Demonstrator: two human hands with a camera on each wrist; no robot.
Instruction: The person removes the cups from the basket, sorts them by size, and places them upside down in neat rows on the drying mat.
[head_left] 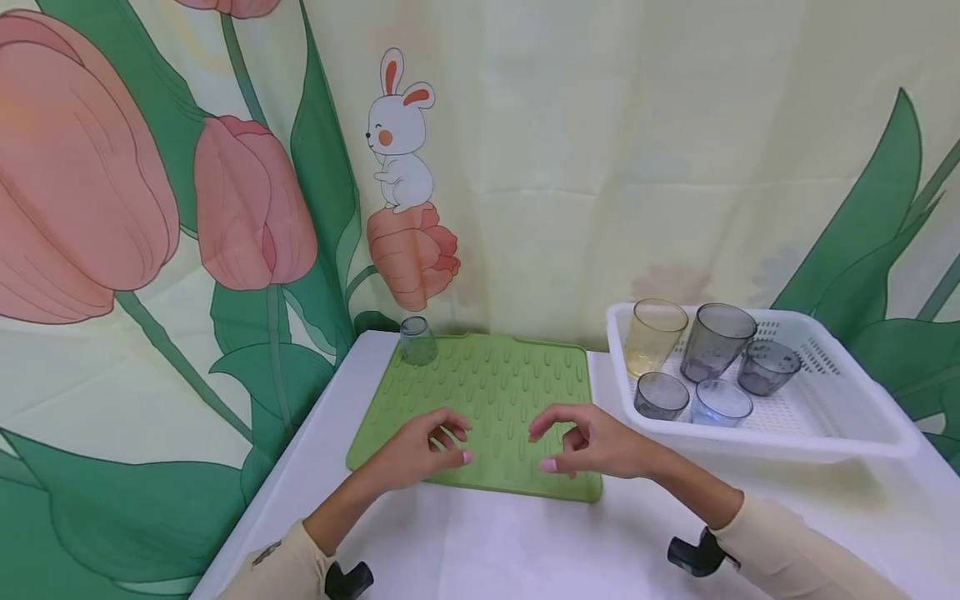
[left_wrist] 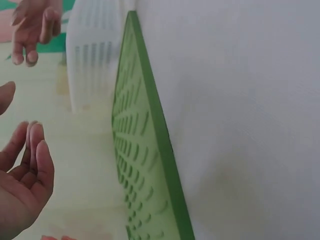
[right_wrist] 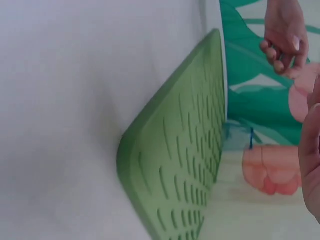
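So, head view: the left hand (head_left: pixel 420 448) and right hand (head_left: pixel 596 442) hover over a green mat (head_left: pixel 491 408) on the tabletop (head_left: pixel 487 550), fingers (head_left: pixel 561 412) loosely bent and holding nothing. A small glass (head_left: pixel 417 342) sits on the mat's back left corner, five glasses (head_left: pixel 718 346) in a white basket (head_left: pixel 772 442) to the right. Left wrist view: both hands empty, basket beyond the mat. Right wrist view: right hand mostly cropped, mat up close.
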